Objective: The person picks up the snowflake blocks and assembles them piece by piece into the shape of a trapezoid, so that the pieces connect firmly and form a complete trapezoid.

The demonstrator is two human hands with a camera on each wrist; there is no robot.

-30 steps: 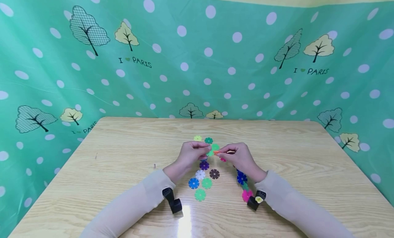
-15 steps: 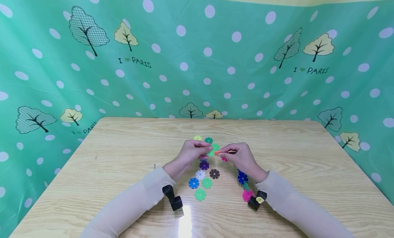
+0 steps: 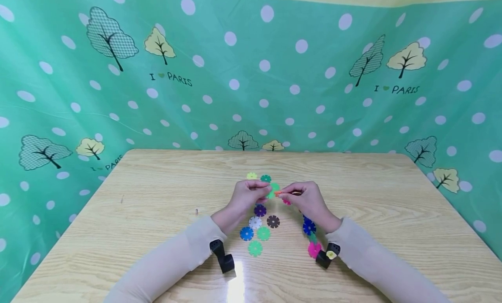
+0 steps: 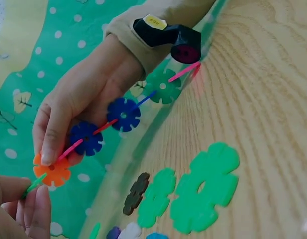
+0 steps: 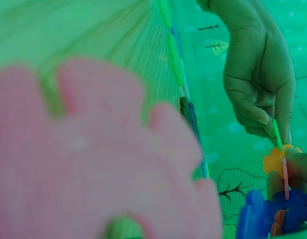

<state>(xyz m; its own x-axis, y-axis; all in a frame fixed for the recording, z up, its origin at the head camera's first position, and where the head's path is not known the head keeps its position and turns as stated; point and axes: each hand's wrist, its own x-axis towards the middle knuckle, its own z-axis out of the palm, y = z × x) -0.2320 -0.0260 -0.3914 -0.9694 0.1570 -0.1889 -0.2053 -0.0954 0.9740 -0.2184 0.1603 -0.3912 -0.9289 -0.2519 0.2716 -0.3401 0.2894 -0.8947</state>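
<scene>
- Head view: left hand (image 3: 245, 196) pinches a green disc (image 3: 275, 189); right hand (image 3: 308, 201) pinches an orange disc (image 3: 278, 193), which lies between the hands, nearer the right.
- Left wrist view: green disc edge-on, planes crossed, meeting the orange disc's rim; disc chain (image 4: 117, 119) trails from the orange disc along the right hand.
- Right wrist view: same contact; slot engagement cannot be confirmed. Blurred pink disc (image 5: 118, 169) fills the foreground.

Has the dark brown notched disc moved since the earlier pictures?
No. In the head view, the dark brown notched disc lies in the same spot, judged against the wooden tabletop's far edge.
</scene>
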